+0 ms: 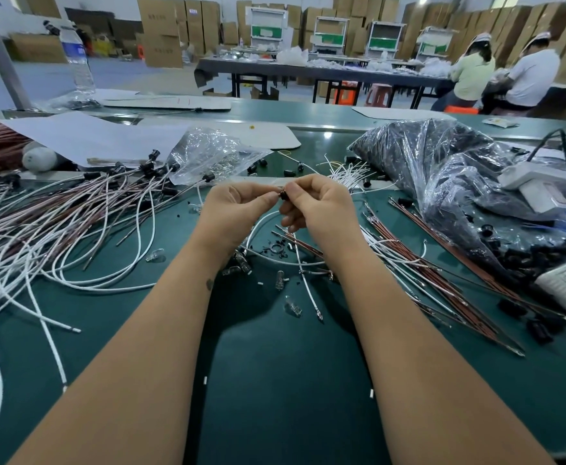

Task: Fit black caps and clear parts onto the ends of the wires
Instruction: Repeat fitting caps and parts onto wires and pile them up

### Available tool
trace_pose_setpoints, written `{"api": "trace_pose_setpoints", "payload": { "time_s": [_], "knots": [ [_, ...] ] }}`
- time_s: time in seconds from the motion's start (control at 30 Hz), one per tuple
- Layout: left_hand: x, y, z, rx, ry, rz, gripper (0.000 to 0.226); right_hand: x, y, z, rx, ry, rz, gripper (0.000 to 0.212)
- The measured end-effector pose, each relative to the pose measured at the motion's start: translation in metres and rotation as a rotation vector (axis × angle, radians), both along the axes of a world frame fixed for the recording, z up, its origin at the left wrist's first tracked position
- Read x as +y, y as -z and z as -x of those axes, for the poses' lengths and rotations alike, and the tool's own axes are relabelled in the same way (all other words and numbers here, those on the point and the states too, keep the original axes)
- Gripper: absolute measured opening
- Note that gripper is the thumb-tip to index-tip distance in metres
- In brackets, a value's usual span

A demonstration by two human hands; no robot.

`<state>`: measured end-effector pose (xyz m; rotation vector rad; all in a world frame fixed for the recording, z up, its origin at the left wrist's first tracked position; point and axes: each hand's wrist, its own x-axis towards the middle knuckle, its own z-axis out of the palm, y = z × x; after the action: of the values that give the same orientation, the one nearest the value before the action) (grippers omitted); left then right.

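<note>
Green matte bench. Thin white and brown wires heaped left. Crinkled clear bag, far right, holds small black caps. Small glassy clear parts lie loose near centre. Right hand pinches one black cap; left hand, fingertips pressed together, meets it.

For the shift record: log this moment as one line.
step: capping wire | left hand: pinches wire end | right hand: holds black cap | clear parts: loose on mat | state: fit in progress
</note>
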<state>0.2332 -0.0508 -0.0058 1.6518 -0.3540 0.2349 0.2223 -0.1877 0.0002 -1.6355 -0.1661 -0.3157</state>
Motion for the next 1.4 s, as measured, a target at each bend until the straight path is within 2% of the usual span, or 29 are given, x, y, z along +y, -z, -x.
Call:
{"api": "trace_pose_setpoints", "payload": {
  "time_s": [0.07, 0.2, 0.3, 0.37, 0.47, 0.6, 0.73, 0.9, 0.97, 1.07, 1.17, 1.23, 1.3, 1.4],
  "knots": [
    [0.000, 0.001, 0.000, 0.011, -0.045, -0.004, 0.010, -0.006, -0.003, 0.000, -0.011, 0.093, 0.140, 0.016],
    [0.002, 0.003, -0.002, 0.037, -0.097, 0.011, 0.009, -0.033, -0.007, 0.000, -0.042, 0.536, 0.600, 0.020],
    [0.001, 0.003, -0.001, 0.023, -0.120, -0.023, 0.009, -0.058, -0.005, 0.004, 0.125, 0.775, 0.856, 0.018],
    [-0.001, 0.004, -0.001, 0.010, -0.121, -0.075, 0.009, -0.068, -0.003, 0.008, 0.322, 0.825, 1.018, 0.023],
    [-0.002, 0.004, 0.001, 0.009, -0.113, -0.129, 0.008, -0.072, 0.001, 0.009, 0.513, 0.779, 1.045, 0.033],
    [-0.003, 0.006, 0.001, 0.020, -0.116, -0.147, 0.011, -0.070, 0.006, 0.007, 0.456, 0.791, 0.994, 0.022],
    [-0.004, 0.008, 0.000, 0.013, -0.123, -0.168, 0.012, -0.068, 0.006, 0.009, 0.424, 0.815, 0.996, 0.021],
    [-0.005, 0.008, 0.001, 0.016, -0.112, -0.190, 0.013, -0.068, 0.005, 0.008, 0.493, 0.810, 1.043, 0.025],
    [-0.005, 0.009, 0.001, 0.013, -0.106, -0.194, 0.013, -0.067, 0.005, 0.008, 0.508, 0.803, 1.054, 0.019],
    [-0.005, 0.009, 0.001, 0.011, -0.108, -0.226, 0.012, -0.066, 0.004, 0.008, 0.438, 0.840, 1.063, 0.004],
    [-0.006, 0.010, -0.001, 0.013, -0.122, -0.248, 0.011, -0.064, 0.004, 0.008, 0.298, 0.918, 1.088, 0.012],
    [-0.006, 0.011, -0.002, 0.003, -0.131, -0.258, 0.012, -0.061, 0.003, 0.007, 0.078, 0.933, 1.101, 0.013],
    [-0.007, 0.011, -0.002, -0.001, -0.140, -0.248, 0.015, -0.053, -0.001, 0.005, -0.199, 0.830, 1.046, 0.013],
    [-0.009, 0.009, 0.000, -0.005, -0.147, -0.177, 0.014, -0.034, -0.004, 0.005, -0.483, 0.659, 0.769, 0.009]
  ]
}}
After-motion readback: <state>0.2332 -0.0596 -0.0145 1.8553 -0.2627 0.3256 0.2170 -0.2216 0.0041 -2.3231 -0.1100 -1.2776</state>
